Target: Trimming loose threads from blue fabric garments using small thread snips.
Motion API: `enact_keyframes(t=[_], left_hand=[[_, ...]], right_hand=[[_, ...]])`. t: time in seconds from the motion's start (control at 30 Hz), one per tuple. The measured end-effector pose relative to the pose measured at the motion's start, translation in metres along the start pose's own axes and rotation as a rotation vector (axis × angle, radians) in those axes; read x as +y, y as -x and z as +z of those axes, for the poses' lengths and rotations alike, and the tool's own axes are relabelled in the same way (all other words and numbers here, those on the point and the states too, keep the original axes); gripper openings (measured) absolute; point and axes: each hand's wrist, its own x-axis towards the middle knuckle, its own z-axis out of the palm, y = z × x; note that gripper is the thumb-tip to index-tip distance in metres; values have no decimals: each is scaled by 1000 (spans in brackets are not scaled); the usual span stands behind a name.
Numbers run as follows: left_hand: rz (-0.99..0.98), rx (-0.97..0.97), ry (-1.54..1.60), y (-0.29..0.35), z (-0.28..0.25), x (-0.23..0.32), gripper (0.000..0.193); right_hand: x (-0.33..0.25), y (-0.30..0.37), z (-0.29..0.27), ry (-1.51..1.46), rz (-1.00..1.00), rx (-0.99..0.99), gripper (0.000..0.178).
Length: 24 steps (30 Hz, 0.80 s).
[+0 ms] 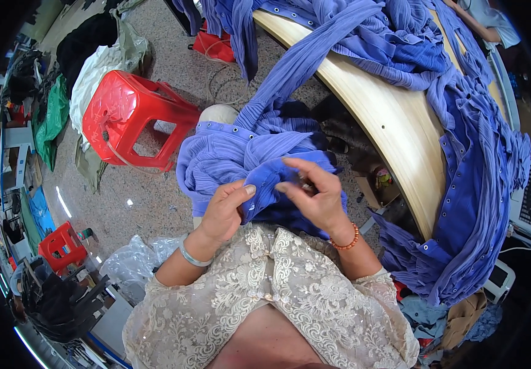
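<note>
A pleated blue-violet garment (235, 154) with metal eyelets along a band lies heaped over my lap. My left hand (225, 209) is closed on a folded edge of it, thumb on top. Close by on the right, my right hand (321, 194) is raised over the same fold. Its thumb and index finger are apart, and the other fingers curl inward. A dark, blurred shape shows inside that curl; what it is I cannot make out. One long strip of the garment runs from my lap up to the table (395, 117).
More blue-violet eyelet garments (468, 184) cover the curved wooden table and hang over its edge. A red plastic stool (115, 117) stands at the left, with a smaller red stool (62, 248) beyond clear plastic bags (133, 264). Another person's arm (471, 21) shows at the far right.
</note>
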Motion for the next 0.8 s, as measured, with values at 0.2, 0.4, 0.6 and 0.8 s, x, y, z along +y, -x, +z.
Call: enact_keyframes(t=[0.2, 0.4, 0.6, 0.8], left_hand=[[53, -22, -51, 6, -11, -5, 28], [27, 15, -1, 12, -10, 4, 29], [2, -36, -53, 10, -12, 4, 30], [-24, -53, -20, 12, -18, 10, 33]], right_hand=[[7, -6, 15, 158, -139, -36, 12], [27, -15, -15, -50, 152, 130, 10], [-4, 1, 17, -47, 1, -221, 32], [23, -10, 7, 13, -5, 52, 7]])
